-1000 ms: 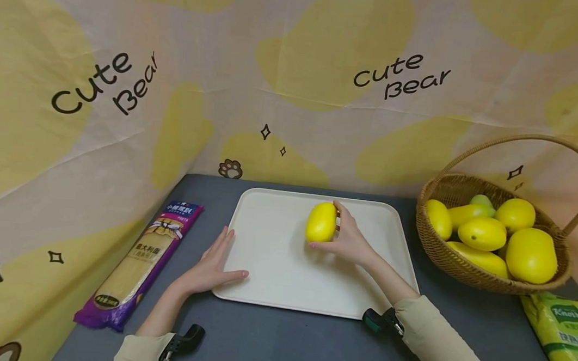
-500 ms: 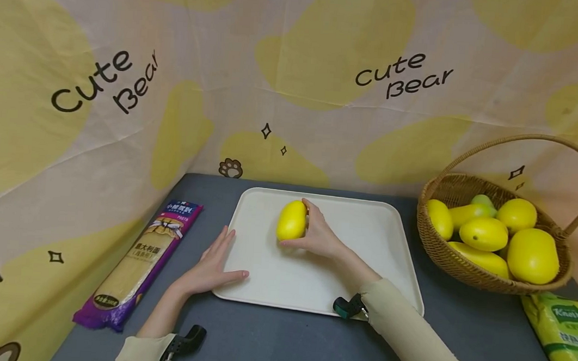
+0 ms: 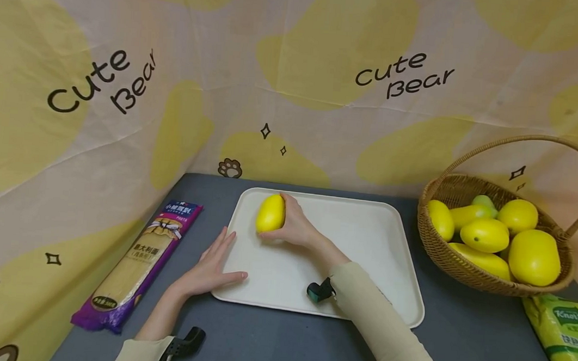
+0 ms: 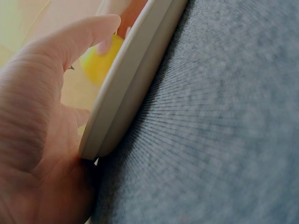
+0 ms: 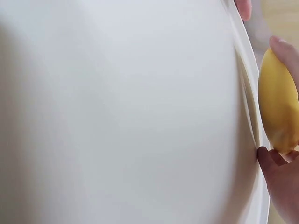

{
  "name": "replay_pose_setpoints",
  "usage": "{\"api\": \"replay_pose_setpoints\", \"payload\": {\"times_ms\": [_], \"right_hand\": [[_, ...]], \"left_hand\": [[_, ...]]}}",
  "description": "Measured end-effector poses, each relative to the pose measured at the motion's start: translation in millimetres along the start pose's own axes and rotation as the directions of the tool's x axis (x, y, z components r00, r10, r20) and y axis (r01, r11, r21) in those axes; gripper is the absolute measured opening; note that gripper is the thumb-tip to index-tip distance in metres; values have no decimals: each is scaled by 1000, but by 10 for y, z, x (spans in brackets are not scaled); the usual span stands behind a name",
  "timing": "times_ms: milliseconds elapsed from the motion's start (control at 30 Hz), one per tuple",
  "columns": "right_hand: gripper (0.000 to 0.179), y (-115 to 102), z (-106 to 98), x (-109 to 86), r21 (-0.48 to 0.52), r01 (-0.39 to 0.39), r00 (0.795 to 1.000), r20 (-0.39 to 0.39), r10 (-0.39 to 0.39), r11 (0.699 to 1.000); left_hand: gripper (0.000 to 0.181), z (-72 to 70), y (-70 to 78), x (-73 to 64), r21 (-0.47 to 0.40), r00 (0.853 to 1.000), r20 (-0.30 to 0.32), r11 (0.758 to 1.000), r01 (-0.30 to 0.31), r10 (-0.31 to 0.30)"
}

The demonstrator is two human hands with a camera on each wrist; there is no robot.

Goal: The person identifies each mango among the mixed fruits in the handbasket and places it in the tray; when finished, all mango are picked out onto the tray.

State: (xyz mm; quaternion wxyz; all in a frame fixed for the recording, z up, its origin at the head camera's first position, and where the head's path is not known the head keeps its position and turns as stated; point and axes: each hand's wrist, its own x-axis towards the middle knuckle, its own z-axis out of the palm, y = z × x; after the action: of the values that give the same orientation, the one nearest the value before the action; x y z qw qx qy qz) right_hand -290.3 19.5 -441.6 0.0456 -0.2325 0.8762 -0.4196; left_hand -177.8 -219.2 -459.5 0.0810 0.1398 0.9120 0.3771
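Observation:
My right hand [image 3: 294, 221] holds a smooth, oval yellow fruit [image 3: 270, 214] near the far left corner of the white tray [image 3: 343, 259]. In the right wrist view my thumb is on one end of the yellow fruit [image 5: 275, 100] and fingers are at the other. Whether it touches the tray is unclear. My left hand [image 3: 208, 271] rests at the tray's left edge with fingers straight and thumb spread over the near corner. The left wrist view shows the thumb of my left hand [image 4: 35, 107] above the tray rim [image 4: 121, 84], with the yellow fruit [image 4: 100, 60] behind it.
A wicker basket [image 3: 446, 265] of several yellow fruits and a green one stands right of the tray, its handle raised. A bag of pasta [image 3: 139, 265] lies at the left. A green and yellow Knorr packet [image 3: 565, 331] sits at the right. Printed cloth [image 3: 299, 83] hangs behind.
My right hand has carried the yellow fruit leftward across the tray, from right of its middle to near the far left corner. My left hand has kept its place.

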Motion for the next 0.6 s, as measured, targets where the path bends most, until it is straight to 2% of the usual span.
{"api": "replay_pose_setpoints", "payload": {"times_ms": [233, 600], "right_hand": [[120, -26, 32, 101, -45, -10, 1000, 24, 11, 999], [119, 22, 35, 144, -45, 11, 999, 33, -9, 999]], "left_hand": [[105, -3, -1, -18, -18, 1000, 5, 1000, 5, -5], [104, -16, 10, -23, -17, 1000, 9, 1000, 2, -2]]}}
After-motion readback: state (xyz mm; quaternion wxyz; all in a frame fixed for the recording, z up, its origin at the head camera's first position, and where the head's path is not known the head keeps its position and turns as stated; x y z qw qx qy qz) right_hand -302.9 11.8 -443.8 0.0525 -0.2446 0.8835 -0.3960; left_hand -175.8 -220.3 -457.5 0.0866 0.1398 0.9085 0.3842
